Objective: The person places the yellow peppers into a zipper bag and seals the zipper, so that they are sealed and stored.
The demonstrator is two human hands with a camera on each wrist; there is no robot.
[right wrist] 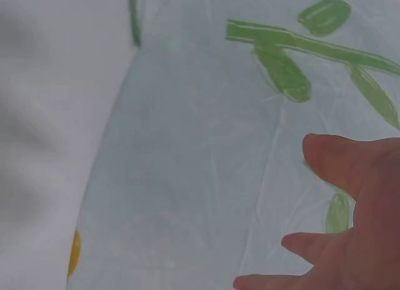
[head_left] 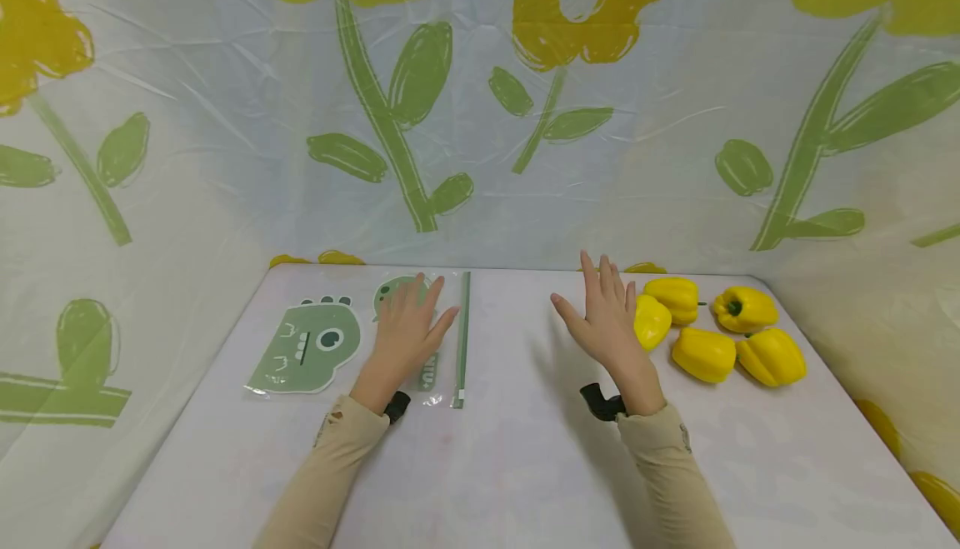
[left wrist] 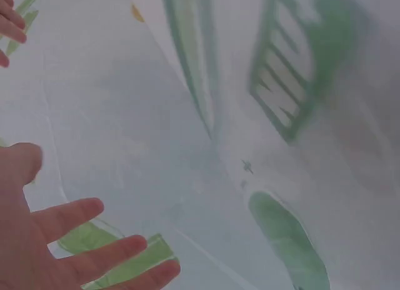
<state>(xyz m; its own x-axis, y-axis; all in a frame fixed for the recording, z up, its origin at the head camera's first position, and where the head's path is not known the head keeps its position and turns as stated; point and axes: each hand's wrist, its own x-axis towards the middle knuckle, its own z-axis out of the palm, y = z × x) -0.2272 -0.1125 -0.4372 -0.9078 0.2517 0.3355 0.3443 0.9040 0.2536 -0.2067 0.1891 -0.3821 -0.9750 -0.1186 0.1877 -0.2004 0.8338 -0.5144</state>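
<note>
My left hand (head_left: 405, 328) is held over a clear zip bag (head_left: 442, 282) with green cartoon dinosaur prints, its fingers spread and holding nothing. The bag lies flat on the left half of the table, partly hidden by that hand; its green slider strip (head_left: 462, 341) runs along the right edge. My right hand (head_left: 606, 324), also spread and holding nothing, hovers just left of several yellow bell peppers (head_left: 703, 355). It overlaps the edge of the leftmost pepper (head_left: 651, 321) in the head view. Both wrist views show straight, parted fingers (left wrist: 69, 220) (right wrist: 306, 243).
The white table (head_left: 495, 466) ends at a hanging cloth (head_left: 645, 207) printed with flowers, which rises behind it and along both sides. A black wrist strap piece (head_left: 600, 403) sticks out below the right hand, another (head_left: 397, 407) below the left.
</note>
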